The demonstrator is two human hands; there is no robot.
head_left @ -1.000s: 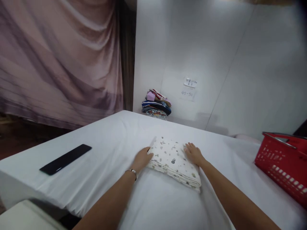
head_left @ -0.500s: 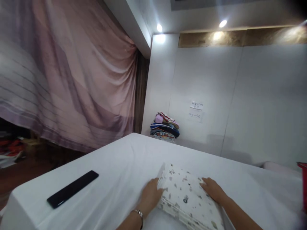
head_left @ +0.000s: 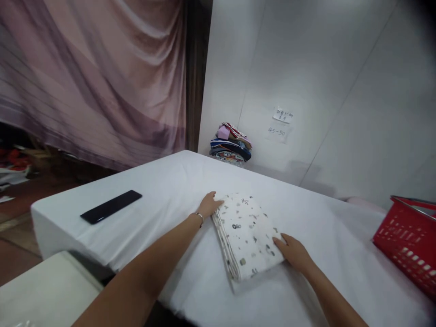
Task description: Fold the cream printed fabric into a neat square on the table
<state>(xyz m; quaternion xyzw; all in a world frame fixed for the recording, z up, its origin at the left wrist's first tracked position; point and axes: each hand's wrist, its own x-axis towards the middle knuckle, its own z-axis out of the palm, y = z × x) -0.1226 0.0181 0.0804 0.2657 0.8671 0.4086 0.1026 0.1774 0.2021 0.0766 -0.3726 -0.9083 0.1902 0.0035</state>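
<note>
One folded cloth (head_left: pixel 250 231), white, printed, flat on the worktop (head_left: pixel 166 190). Left hand (head_left: pixel 209 205) at its far-left corner, right hand (head_left: pixel 294 252) at its right edge; whether either pinches, cannot tell. Handling: best held level, layers aligned, pressure even.

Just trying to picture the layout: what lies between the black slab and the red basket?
In the head view, going from the black slab to the red basket: the left hand, the folded cloth, then the right hand.
</note>
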